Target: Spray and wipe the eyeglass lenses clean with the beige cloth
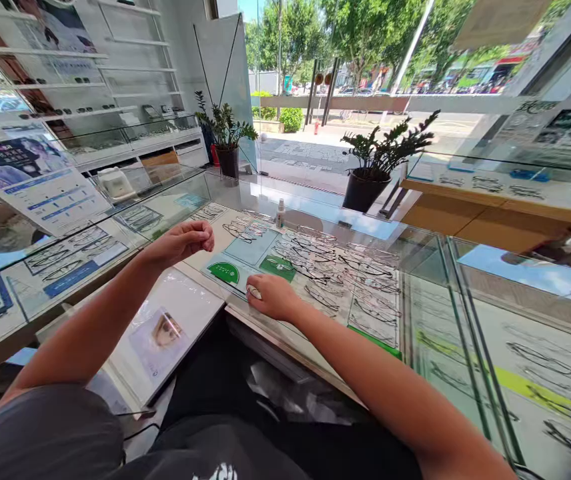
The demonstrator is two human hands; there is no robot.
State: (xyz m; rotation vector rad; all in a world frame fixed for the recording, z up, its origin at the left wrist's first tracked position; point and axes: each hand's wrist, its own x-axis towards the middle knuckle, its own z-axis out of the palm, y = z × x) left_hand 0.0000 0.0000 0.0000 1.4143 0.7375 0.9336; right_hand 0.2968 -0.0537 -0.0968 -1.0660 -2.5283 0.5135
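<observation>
My left hand [181, 241] hovers above the glass display counter [415, 253] with its fingers curled together; I cannot make out anything in it. My right hand [271, 297] rests inside the case at its near edge, fingers closed around a small pale object [254, 291] that looks like a folded cloth or lens. Just beyond it lie green label cards [276, 267] and rows of eyeglass frames [335, 267] on the display tray. A small white spray bottle [280, 213] stands on the glass farther back.
A tablet-like white board [165, 333] lies on the left near my lap. Two potted plants [378, 167] [225, 140] stand by the shop window. More glass cases with frames run left and right; wall shelves [90, 80] hold glasses.
</observation>
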